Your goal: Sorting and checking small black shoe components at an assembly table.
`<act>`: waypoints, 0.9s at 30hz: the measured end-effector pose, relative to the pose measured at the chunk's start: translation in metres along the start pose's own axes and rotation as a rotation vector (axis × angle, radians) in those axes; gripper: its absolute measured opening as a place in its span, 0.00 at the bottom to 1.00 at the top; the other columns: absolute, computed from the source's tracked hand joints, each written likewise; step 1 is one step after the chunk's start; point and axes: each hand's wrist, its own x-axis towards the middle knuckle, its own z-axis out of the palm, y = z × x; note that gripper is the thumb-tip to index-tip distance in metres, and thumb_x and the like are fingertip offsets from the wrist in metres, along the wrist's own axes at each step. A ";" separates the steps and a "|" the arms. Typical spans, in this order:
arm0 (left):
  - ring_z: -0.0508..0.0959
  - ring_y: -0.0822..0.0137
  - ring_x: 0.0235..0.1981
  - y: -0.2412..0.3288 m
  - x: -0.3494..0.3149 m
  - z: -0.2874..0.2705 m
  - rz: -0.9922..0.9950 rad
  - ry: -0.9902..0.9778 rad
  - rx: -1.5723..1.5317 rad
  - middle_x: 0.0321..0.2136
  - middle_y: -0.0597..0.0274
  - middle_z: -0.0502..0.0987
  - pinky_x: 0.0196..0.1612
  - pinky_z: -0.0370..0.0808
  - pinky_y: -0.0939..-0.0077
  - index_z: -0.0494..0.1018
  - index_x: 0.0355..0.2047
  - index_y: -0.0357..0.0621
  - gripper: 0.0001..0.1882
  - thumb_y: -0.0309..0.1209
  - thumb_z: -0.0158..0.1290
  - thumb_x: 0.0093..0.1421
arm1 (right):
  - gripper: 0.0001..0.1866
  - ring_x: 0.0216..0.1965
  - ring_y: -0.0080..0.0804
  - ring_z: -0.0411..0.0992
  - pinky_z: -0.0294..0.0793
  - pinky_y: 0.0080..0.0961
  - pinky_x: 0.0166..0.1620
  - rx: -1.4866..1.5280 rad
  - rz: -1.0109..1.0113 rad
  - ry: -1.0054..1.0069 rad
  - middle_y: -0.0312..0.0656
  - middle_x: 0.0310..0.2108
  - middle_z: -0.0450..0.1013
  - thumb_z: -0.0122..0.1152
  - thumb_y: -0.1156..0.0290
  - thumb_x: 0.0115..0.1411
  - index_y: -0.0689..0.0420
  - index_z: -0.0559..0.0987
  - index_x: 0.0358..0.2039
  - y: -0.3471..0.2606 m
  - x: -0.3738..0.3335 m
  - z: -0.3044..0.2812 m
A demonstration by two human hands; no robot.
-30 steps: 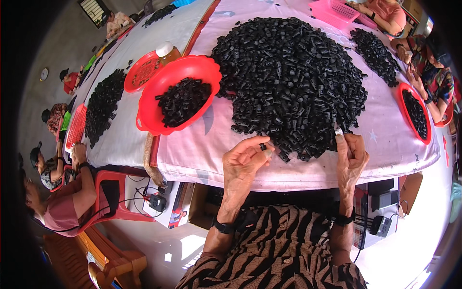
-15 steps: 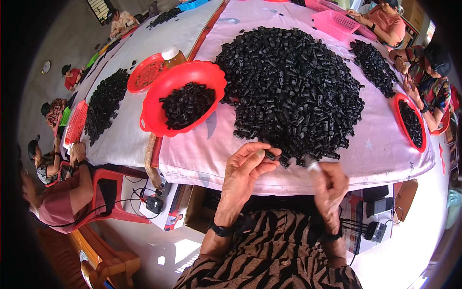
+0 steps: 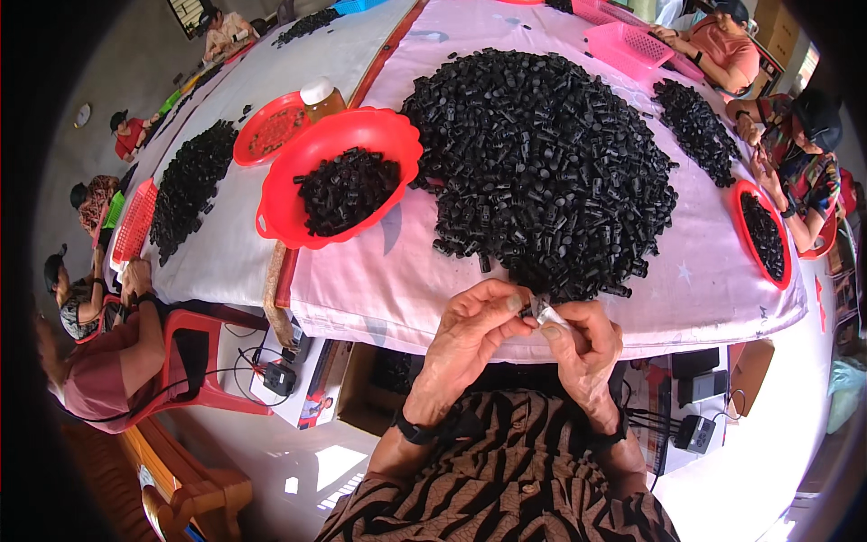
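Black pieces (image 3: 542, 172), red bowl (image 3: 339, 130), shirt (image 3: 533, 465) — striped

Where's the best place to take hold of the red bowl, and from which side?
Probably the slotted handle on the near-left rim of the red bowl, approached from the near left: it juts outward, away from the black parts inside.
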 end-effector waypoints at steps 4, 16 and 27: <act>0.78 0.68 0.37 0.000 0.002 0.003 -0.030 -0.107 -0.003 0.39 0.55 0.76 0.43 0.77 0.78 0.72 0.43 0.33 0.10 0.25 0.49 0.62 | 0.12 0.25 0.24 0.75 0.72 0.19 0.28 0.082 0.047 -0.004 0.43 0.26 0.77 0.66 0.71 0.55 0.62 0.73 0.33 0.007 0.004 0.001; 0.77 0.72 0.35 0.002 -0.001 -0.010 -0.039 -0.057 -0.056 0.36 0.59 0.76 0.43 0.75 0.79 0.70 0.48 0.34 0.14 0.24 0.49 0.61 | 0.13 0.20 0.31 0.74 0.70 0.22 0.25 -0.120 -0.127 0.044 0.43 0.22 0.75 0.67 0.69 0.51 0.61 0.73 0.31 0.010 -0.003 0.000; 0.73 0.78 0.28 0.003 -0.004 -0.005 0.000 0.011 0.014 0.32 0.64 0.76 0.35 0.72 0.85 0.71 0.48 0.36 0.14 0.25 0.50 0.62 | 0.17 0.19 0.40 0.74 0.71 0.28 0.21 -0.229 -0.293 -0.054 0.45 0.20 0.73 0.70 0.68 0.49 0.60 0.70 0.31 0.013 -0.001 0.002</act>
